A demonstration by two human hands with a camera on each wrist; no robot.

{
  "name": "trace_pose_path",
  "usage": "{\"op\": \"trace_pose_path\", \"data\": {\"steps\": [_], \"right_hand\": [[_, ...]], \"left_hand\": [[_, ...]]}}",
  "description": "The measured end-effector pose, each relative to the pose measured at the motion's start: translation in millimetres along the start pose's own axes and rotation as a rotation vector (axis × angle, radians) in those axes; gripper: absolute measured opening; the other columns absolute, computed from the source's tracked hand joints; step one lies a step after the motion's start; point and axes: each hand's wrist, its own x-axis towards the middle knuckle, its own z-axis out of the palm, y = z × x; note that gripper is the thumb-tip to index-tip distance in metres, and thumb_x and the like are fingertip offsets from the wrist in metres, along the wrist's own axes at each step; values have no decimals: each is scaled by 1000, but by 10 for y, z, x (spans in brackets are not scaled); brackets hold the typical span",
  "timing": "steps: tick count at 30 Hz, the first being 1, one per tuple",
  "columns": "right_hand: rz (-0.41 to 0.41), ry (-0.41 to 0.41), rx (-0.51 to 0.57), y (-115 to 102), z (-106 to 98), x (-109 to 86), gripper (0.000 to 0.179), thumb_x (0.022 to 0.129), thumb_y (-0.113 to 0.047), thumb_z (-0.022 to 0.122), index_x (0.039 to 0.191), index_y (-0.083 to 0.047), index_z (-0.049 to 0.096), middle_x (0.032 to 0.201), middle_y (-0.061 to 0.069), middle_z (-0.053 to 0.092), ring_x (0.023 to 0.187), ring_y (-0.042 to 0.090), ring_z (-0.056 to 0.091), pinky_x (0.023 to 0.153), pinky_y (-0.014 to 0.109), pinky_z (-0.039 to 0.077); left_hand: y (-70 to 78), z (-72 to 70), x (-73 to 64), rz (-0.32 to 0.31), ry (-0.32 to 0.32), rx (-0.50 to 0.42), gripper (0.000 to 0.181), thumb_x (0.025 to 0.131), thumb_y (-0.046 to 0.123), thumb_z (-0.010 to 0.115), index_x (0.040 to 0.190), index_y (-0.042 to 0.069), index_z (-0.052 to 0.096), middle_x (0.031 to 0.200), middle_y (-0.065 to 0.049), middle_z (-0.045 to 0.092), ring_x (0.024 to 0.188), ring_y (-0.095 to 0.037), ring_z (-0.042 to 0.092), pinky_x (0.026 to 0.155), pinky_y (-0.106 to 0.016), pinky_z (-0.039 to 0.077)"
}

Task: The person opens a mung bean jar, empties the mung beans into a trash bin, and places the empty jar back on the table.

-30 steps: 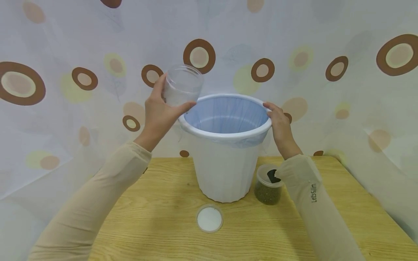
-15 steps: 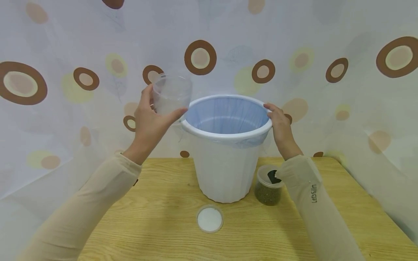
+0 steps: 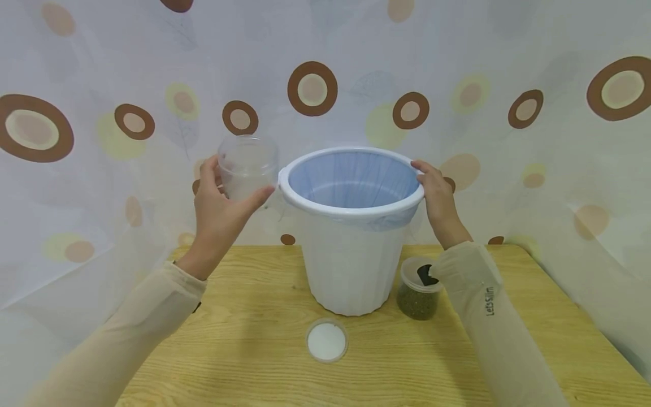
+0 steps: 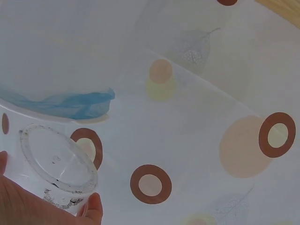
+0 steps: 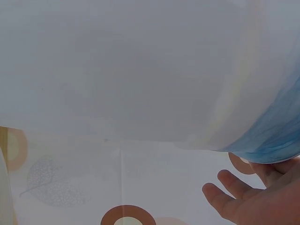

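My left hand (image 3: 218, 215) grips a clear plastic jar (image 3: 249, 167), held upright in the air to the left of a white trash can (image 3: 353, 265). In the left wrist view a few dark specks cling to the lower part of the jar (image 4: 58, 159), which is otherwise see-through. The trash can has a blue bag (image 3: 356, 178) lining it, folded over the rim. My right hand (image 3: 437, 198) rests on the can's right rim, fingertips over the edge; in the right wrist view some of its fingers (image 5: 232, 185) are spread just below the bag's fold.
A lidded clear tub (image 3: 418, 294) of dark green-brown bits stands on the wooden table (image 3: 244, 322), right of the can. A round white lid (image 3: 326, 341) lies in front of the can. Behind hangs a white sheet (image 3: 356, 45) with brown ring patterns.
My left hand has moved left and down with the clear jar, away from over the can's rim, and the jar has turned more upright. The right hand stays on the rim.
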Motion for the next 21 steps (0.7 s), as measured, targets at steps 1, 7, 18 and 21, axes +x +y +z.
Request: {"op": "trace_pose_path", "data": {"steps": [1,7,18,21], "right_hand": [[3,-1,-1,0,1,1,51,101,-30,27,147,-12,38,155,6,29,140,27,26,114,49,19],[7,-5,-4,2,4,3,51,101,-32,26,148,-14,37,155,5,28,140,27,25,114,50,17],[-2,-6,-5,10,9,11,51,101,-30,26,147,-12,38,155,7,29,140,28,26,114,50,17],[-1,-1,4,12,0,6,51,101,-30,27,147,-12,38,155,7,29,138,28,27,114,49,17]], "left_hand": [[-19,-8,-20,-8,1,-8,85,71,36,85,139,17,37,129,-4,45,117,-19,40,92,-42,42],[-155,-38,-145,-22,-7,-67,86,74,27,84,141,17,30,136,-4,39,119,-20,45,96,-45,40],[-434,-25,-379,-79,-9,-8,92,74,23,82,144,11,25,139,-9,36,121,-26,41,96,-50,39],[-514,8,-446,-90,-18,20,93,72,19,84,144,7,26,137,-13,36,121,-28,40,97,-50,38]]}}
